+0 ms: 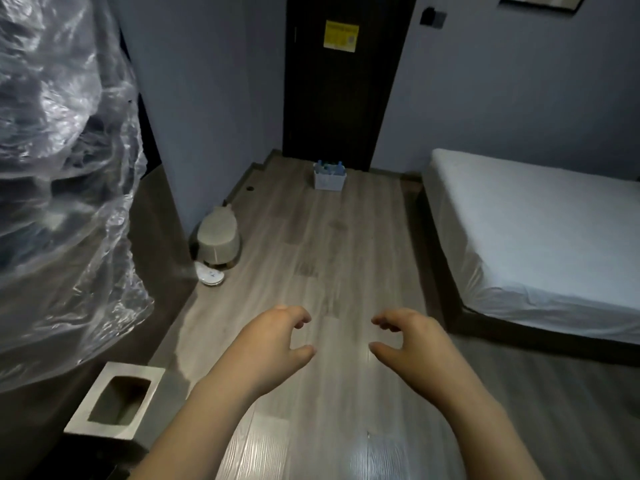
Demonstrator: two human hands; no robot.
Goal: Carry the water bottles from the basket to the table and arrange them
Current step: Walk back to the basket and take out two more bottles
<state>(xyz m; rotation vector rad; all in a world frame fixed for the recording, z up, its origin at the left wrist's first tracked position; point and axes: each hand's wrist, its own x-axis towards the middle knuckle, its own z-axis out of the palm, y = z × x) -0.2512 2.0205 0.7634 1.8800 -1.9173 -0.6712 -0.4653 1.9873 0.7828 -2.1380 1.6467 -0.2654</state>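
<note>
A small white basket [329, 182] stands on the wooden floor far ahead, in front of a dark door. Several water bottles [331, 167] with blue caps stick up out of it. My left hand [277, 336] and my right hand [408, 339] hang in front of me over the floor, well short of the basket. Both have loosely curled fingers and hold nothing. No table is in view.
A bed [540, 233] with a white cover fills the right side. At left is a bulky plastic-wrapped mass [59, 168], a beige bin [219, 239] with a white disc [209, 273] by it, and a square-topped bin [116, 400]. The dark door [343, 81] is shut.
</note>
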